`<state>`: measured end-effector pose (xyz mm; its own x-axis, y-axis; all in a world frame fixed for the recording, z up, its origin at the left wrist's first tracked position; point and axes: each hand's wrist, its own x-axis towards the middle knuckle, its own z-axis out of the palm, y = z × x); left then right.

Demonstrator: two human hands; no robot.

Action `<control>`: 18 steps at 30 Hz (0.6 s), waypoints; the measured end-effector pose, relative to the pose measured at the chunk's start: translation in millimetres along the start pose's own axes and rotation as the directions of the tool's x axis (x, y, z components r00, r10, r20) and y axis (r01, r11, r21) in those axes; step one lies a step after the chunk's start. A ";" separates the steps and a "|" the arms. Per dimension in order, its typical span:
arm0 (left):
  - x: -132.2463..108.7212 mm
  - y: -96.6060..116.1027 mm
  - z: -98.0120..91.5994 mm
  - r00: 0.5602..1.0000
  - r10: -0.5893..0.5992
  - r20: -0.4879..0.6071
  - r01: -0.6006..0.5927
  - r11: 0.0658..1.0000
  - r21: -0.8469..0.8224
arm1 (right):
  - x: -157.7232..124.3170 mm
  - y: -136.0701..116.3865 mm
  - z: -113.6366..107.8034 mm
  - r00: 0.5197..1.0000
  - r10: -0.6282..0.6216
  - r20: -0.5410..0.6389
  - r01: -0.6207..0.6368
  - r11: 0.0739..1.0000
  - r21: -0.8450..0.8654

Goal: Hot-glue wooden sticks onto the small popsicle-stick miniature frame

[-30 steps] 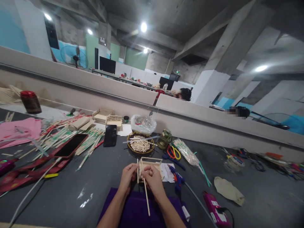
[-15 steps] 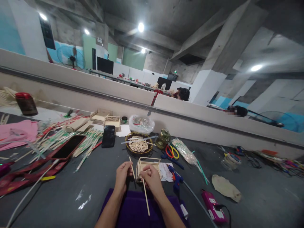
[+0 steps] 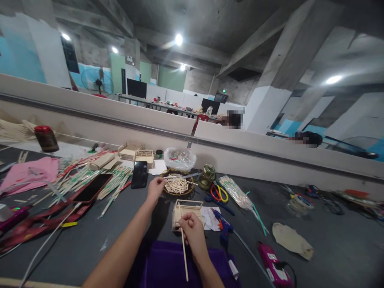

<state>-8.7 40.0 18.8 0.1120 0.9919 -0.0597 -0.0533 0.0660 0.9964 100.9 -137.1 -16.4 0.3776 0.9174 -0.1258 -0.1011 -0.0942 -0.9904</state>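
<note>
My right hand [image 3: 192,228] pinches a thin wooden stick [image 3: 185,260] that points down toward me. Just behind its fingers stands a small frame of wooden sticks [image 3: 178,208], partly covered by the hand. My left hand [image 3: 156,189] is stretched forward to the left rim of a round basket [image 3: 177,195]. Its fingertips are closed together near the end of a translucent strip [image 3: 192,175] lying across the basket; what they hold, if anything, I cannot make out. Short wooden sticks [image 3: 177,185] fill the basket.
A blue glue gun [image 3: 223,226], scissors [image 3: 220,194] and a glass jar [image 3: 207,177] lie to the right. On the left are phones [image 3: 139,175], bundled sticks [image 3: 115,180] and finished stick models [image 3: 144,157]. A purple cloth [image 3: 177,264] lies in front; a low partition [image 3: 246,154] runs behind.
My left hand has moved forward and slightly left, from beside the wooden frame to the basket; the stick it held no longer shows clearly. My right hand stays at the frame with its stick.
</note>
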 end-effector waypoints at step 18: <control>-81.9 -26.4 -3.4 0.841 -0.271 0.469 0.279 0.959 0.055 | -32.3 9.0 7.7 0.983 0.141 0.116 -0.163 0.965 0.208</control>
<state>-19.9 -42.6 -2.8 0.5735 0.7653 -0.2922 0.0348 0.3336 0.9421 80.8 -164.6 -20.8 0.2505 0.9335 -0.2565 -0.3504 -0.1595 -0.9229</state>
